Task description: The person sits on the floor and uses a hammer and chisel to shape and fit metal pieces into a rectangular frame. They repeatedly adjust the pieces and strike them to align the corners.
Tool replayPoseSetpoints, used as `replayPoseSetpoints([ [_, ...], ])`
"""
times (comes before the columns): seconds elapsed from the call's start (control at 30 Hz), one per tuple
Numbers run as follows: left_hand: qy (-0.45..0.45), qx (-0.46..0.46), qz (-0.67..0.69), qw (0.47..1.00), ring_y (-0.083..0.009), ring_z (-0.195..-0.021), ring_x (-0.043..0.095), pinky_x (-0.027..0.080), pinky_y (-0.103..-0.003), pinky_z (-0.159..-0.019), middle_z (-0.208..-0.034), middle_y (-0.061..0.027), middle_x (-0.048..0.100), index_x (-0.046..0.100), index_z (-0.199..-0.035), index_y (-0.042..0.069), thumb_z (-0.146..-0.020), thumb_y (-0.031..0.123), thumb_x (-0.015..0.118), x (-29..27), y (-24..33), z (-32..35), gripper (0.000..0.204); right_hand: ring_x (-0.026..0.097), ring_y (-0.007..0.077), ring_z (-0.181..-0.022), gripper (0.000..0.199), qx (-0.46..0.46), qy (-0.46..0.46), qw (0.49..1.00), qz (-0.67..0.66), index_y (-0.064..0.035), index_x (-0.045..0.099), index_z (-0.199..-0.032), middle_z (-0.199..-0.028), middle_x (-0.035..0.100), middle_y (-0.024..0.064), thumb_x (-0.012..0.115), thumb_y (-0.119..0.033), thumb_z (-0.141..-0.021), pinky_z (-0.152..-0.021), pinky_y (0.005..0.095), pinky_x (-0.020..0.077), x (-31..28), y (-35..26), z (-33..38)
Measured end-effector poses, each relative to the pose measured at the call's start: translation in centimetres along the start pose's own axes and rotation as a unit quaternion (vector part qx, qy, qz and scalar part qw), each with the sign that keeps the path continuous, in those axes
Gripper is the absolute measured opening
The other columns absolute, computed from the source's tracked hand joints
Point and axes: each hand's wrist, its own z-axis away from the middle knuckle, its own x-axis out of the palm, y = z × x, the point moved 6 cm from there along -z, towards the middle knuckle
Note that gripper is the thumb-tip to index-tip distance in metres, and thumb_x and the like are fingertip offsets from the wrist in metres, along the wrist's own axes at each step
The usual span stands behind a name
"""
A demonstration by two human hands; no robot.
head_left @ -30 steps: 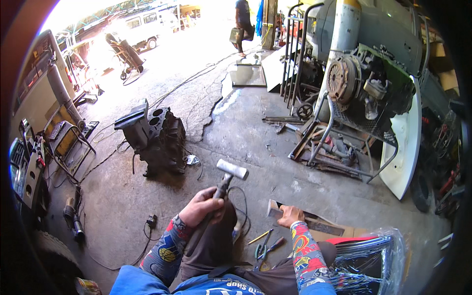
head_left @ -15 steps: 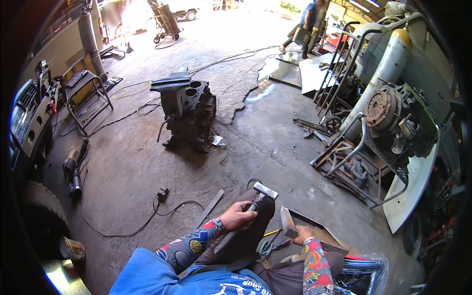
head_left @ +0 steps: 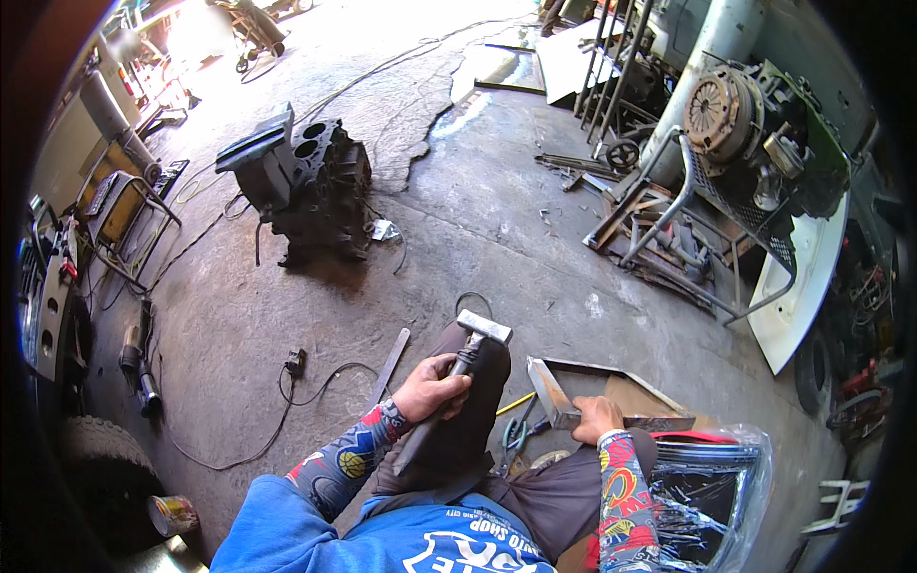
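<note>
My left hand is wrapped around the handle of a hammer, its metal head up above my left knee. The handle slants down over my thigh. My right hand grips one side of an angle-iron frame at its near left corner, beside my right leg. Between my legs lie pliers and other hand tools, partly hidden. A yellow pencil-like stick lies just beyond them. On the floor left of my knee is a flat metal strip, like a ruler.
An engine block stands ahead on the concrete. A black cord with a plug loops at left, near a power tool. Plastic-wrapped goods sit at my right. A metal stand holds a clutch assembly above scrap metal.
The view has tilted down and turned right. The frame in my right hand now shows more fully, lying flatter. The hammer stays in my left hand. A walking person has left the view.
</note>
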Motion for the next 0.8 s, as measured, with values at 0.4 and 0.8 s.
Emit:
replayPoseSetpoints([
  [0.4, -0.029, 0.028, -0.071, 0.997, -0.0116, -0.055, 0.057, 0.048, -0.029, -0.049, -0.072, -0.0023, 0.059, 0.055, -0.099, 0.003, -0.096, 0.015, 0.065, 2.1, -0.4, -1.3, 0.015, 0.069, 0.0388, -0.098, 0.036, 0.039, -0.02, 0.998, 0.053, -0.0148, 0.073, -0.098, -0.1, 0.074, 0.0155, 0.069, -0.021, -0.063, -0.084, 0.0513, 0.0544, 0.1, -0.2, 0.2],
  [0.8, 0.03, 0.052, -0.056, 0.997, -0.0126, -0.053, 0.057, 0.048, -0.029, -0.048, -0.07, -0.003, 0.058, 0.056, -0.098, 0.003, -0.096, 0.014, 0.063, -1.2, 0.3, 1.0, 0.013, 0.068, 0.0388, -0.101, 0.04, 0.011, -0.059, 0.997, 0.042, -0.0141, 0.071, -0.106, -0.101, 0.073, 0.0174, 0.068, -0.017, -0.067, -0.088, 0.0537, 0.0529, 3.7, -0.7, 0.9],
])
